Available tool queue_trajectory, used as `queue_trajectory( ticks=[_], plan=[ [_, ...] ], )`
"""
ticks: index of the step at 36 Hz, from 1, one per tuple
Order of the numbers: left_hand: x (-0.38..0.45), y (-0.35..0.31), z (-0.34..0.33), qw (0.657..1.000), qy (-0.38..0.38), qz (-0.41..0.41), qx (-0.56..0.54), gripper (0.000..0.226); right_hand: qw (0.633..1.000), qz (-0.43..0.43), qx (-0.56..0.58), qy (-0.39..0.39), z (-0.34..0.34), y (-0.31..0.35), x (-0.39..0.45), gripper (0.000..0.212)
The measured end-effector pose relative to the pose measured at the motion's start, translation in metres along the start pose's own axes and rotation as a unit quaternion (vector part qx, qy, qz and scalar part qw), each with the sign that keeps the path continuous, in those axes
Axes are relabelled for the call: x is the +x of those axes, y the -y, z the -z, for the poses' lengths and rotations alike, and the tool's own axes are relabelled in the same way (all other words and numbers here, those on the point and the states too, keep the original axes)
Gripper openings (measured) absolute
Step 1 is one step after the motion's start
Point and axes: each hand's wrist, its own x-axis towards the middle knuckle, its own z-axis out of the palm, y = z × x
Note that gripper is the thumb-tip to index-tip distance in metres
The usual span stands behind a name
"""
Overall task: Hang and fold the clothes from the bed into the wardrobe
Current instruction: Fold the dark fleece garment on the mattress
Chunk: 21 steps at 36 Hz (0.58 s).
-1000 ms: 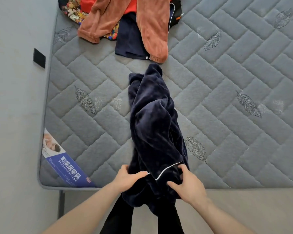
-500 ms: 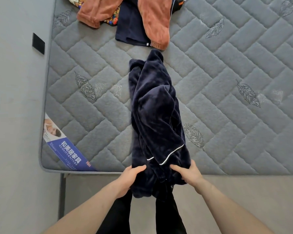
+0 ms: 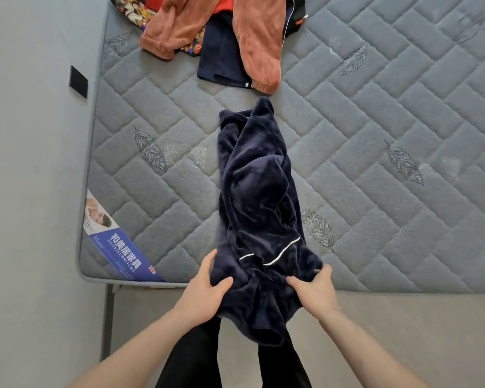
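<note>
A dark navy fleece garment (image 3: 258, 197) with thin white piping lies bunched lengthwise on the grey quilted mattress (image 3: 375, 135), its near end hanging over the front edge. My left hand (image 3: 205, 289) grips the garment's near left side. My right hand (image 3: 315, 289) grips its near right side. At the far end of the bed lies a pile of clothes: rust-orange fleece trousers (image 3: 252, 37), a navy piece (image 3: 221, 57) under them, and a colourful patterned fabric (image 3: 132, 12).
A blue label (image 3: 123, 256) sits at the mattress's near left corner. A grey wall with a black square (image 3: 78, 81) runs along the left side. A metal bed leg (image 3: 108, 317) stands on the floor. My dark trouser legs are below.
Both hands have shifted their hold on the garment's near end and spread it slightly wider. The view has tilted a little, showing more of the far clothes pile.
</note>
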Motion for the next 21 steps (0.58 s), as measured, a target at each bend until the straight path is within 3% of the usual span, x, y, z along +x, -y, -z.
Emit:
queue_trajectory(
  ticks=[3,6,9,12,14,21],
  plan=[
    [0.001,-0.039,0.006,0.998,0.010,-0.030,-0.059,0.032,0.997,0.063,-0.033,-0.014,0.014,0.036,0.000,0.066],
    [0.012,-0.082,0.016,0.990,0.013,-0.024,-0.138,0.019,0.996,0.085,-0.026,0.010,0.026,0.073,0.010,0.050],
    [0.029,-0.123,0.033,0.980,0.044,-0.005,-0.196,0.017,0.995,0.065,0.059,0.036,0.037,0.116,0.024,0.043],
    [0.055,-0.157,0.054,0.968,0.084,-0.007,-0.238,0.032,0.991,0.046,0.115,0.053,0.048,0.163,0.045,0.039],
    [0.071,-0.178,0.067,0.960,0.100,-0.022,-0.262,0.039,0.989,0.043,0.124,0.066,0.054,0.194,0.060,0.022],
    [0.135,-0.236,0.087,0.965,0.062,-0.067,-0.245,0.041,0.979,0.013,0.182,0.089,0.046,0.283,0.101,0.013]
  ],
)
